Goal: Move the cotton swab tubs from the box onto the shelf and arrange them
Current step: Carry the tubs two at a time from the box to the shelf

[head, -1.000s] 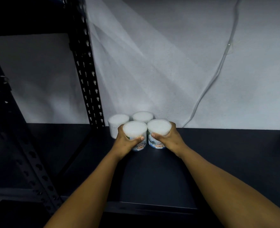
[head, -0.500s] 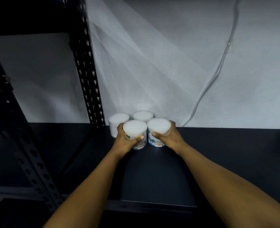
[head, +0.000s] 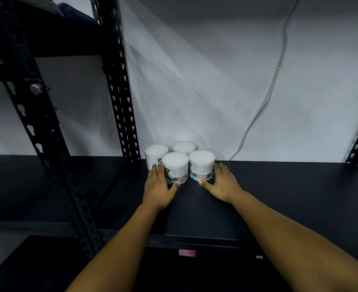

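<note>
Head view: "COTTON BUDS" is printed on the labels of the two front tubs; the smaller print cannot be read. Four tubs are grouped upright on the black shelf, each packed with white swabs seen through clear walls. The left hand is laid with straight fingers along the left side of the front left tub, its thumb at the tub's base. The right hand is spread beside the front right tub, thumb at the base; nothing is gripped. Beyond the fingertips stand the back left tub and back right tub, against the white wall. A pink tag is fixed to the shelf's front edge.
</note>
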The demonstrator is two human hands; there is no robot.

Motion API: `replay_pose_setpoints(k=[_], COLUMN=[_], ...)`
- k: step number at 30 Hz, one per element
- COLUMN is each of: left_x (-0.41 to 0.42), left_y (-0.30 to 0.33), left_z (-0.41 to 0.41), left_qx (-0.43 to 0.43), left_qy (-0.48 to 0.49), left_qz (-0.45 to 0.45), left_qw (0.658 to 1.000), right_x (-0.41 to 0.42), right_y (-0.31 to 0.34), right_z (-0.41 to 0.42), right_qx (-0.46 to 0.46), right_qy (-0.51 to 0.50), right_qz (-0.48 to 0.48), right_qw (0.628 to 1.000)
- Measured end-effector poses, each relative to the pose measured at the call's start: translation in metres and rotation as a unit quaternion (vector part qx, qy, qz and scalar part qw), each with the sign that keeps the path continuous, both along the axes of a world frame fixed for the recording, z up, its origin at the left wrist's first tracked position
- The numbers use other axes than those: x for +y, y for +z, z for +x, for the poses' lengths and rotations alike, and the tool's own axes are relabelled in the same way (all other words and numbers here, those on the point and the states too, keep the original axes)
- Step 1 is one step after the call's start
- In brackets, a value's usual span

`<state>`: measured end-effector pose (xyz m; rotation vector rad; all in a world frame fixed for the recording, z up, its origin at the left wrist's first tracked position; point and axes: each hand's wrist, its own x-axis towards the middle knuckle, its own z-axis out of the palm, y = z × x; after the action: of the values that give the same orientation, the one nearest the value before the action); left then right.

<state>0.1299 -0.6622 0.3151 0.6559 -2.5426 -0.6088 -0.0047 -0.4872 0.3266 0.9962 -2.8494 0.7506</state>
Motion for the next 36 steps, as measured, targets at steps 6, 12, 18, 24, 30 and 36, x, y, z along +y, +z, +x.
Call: replay_pose_setpoints(k=[6, 12, 18, 24, 30, 36], left_x=[0.021, 0.046, 0.076, 0.115, 0.163, 0.223], left_y=[0.010, 0.021, 0.031, 0.043, 0.052, 0.058], left_z=[0.021, 0.033, 0.038, 0.038, 0.036, 0.037], left_qx=[-0.118, -0.174, -0.167, -0.158, -0.158, -0.144], left_qy=[-0.013, -0.041, -0.067, -0.103, -0.147, -0.186], left_qz=[-0.105, -0.118, -0.125, -0.133, -0.135, -0.141], left_qw=[0.987, 0.977, 0.976, 0.973, 0.967, 0.962], right_x=[0.020, 0.043, 0.078, 0.120, 0.181, 0.252], right_y=[0.007, 0.012, 0.017, 0.028, 0.039, 0.047], right_z=[0.033, 0.058, 0.073, 0.087, 0.098, 0.113], right_qx=[0.046, 0.041, 0.032, 0.033, 0.030, 0.038], right_qy=[0.022, 0.005, -0.020, -0.050, -0.089, -0.135], right_qz=[0.116, 0.157, 0.157, 0.138, 0.130, 0.130], right_qw=[0.992, 0.987, 0.987, 0.989, 0.987, 0.981])
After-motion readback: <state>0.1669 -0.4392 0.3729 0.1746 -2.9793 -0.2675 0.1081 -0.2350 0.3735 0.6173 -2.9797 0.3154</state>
